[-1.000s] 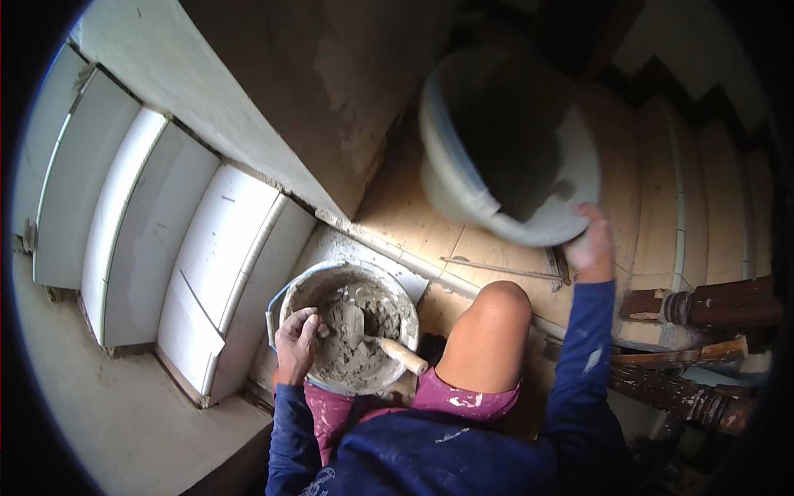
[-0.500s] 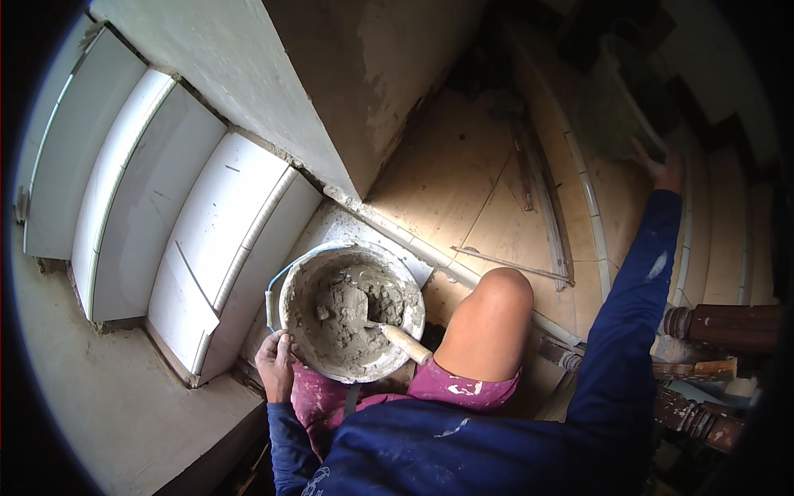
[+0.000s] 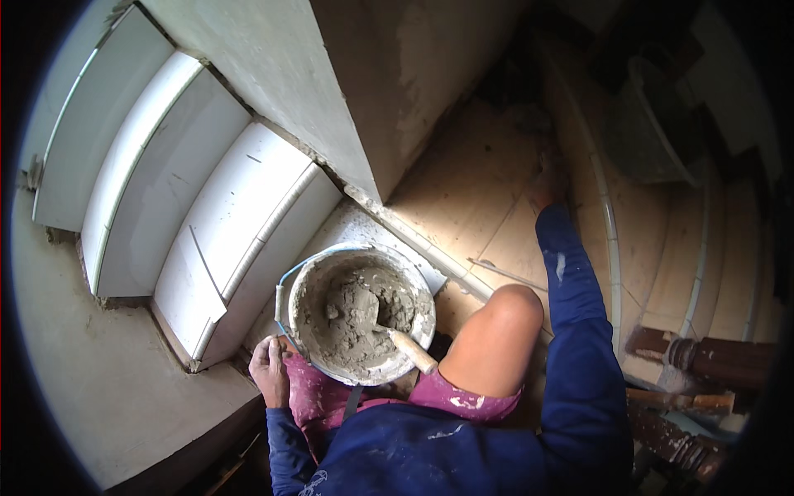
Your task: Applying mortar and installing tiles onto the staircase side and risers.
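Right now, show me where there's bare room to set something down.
The tan tiles look free between the wall corner and the right hand; so does the nearest white tread between its dark line and rounded edge. It is crowded around the mortar bucket, between knee and left hand, and at lower right among wooden posts.

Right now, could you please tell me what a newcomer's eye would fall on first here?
Probably the bucket of grey mortar just below the middle of the view, with a wooden-handled trowel resting in it. Next would be the bright white steps at the left. In the dimness right of centre, the right hand reaches out over the tan tiled floor.
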`<state>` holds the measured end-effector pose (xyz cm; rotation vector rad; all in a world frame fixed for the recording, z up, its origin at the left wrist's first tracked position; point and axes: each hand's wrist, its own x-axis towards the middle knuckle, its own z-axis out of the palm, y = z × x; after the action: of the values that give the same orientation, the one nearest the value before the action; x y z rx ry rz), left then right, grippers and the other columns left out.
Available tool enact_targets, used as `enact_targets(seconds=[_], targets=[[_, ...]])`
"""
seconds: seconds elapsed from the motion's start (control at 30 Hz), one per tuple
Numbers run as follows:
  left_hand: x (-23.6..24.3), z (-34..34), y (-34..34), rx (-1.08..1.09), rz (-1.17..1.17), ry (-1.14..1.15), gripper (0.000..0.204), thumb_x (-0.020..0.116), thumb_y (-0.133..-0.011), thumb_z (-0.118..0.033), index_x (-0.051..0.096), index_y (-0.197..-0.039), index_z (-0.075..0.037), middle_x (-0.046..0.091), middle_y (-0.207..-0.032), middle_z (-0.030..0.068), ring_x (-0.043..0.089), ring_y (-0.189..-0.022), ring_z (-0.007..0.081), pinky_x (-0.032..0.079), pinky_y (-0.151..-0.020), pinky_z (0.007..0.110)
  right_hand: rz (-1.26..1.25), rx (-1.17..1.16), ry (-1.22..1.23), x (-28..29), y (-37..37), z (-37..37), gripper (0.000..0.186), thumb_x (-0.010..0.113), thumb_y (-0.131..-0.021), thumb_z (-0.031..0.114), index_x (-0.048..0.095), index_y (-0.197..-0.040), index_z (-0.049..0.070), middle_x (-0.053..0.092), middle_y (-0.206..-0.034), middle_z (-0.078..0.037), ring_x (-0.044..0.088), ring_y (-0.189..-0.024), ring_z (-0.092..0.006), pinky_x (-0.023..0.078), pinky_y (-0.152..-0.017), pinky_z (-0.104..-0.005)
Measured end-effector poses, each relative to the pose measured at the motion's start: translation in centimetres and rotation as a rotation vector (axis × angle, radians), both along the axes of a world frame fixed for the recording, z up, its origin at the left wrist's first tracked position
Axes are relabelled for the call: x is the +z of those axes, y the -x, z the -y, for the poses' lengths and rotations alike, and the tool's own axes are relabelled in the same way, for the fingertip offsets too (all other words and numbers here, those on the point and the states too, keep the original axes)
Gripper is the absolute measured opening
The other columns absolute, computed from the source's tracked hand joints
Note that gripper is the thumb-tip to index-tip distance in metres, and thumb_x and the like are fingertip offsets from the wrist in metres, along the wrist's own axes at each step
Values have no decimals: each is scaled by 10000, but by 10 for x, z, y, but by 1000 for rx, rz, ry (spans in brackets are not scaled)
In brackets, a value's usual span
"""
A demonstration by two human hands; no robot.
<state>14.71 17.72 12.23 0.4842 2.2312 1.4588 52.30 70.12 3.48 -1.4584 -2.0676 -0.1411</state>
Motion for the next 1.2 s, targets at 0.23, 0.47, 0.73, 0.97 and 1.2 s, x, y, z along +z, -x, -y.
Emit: enact_targets(seconds=[0.23,0.47,0.73,0.97,1.2], targets=[[-11,101,-11,223,-127,182,190,564,-930,-126,640,-932,48,626,-740,58,599,-649,119,503,-611,256,-205,265,-162,5,192,-20,375,567,-875,174,579,-1205,-4,611,-1129,-221,591,-982,-415,467,-911,-454],[-25,194,-52,512,-88,403,208,590,-884,-164,669,-908,27,653,-740,72,609,-684,117,488,-643,276,-483,689,-65,20,387,105,367,567,-888,181,584,-1204,-5,609,-1133,-217,596,-974,-391,478,-877,-448],[-29,186,-59,541,-4,406,216,579,-883,-172,659,-854,27,636,-689,51,589,-608,96,472,-578,265,-493,707,-3,17,318,145,358,568,-903,188,590,-1203,-6,606,-1138,-213,601,-965,-363,490,-838,-440],[-50,176,-31,337,-204,435,199,585,-903,-174,647,-936,12,641,-730,31,560,-635,79,470,-588,245,-480,550,-6,29,194,136,351,568,-916,195,595,-1202,-6,604,-1142,-209,606,-958,-339,500,-804,-433],[-24,154,-29,343,10,222,206,577,-910,-163,649,-964,23,651,-764,35,595,-671,91,496,-631,255,-483,377,-52,88,96,127,345,569,-929,202,600,-1202,-7,602,-1147,-205,611,-950,-315,511,-770,-426]])
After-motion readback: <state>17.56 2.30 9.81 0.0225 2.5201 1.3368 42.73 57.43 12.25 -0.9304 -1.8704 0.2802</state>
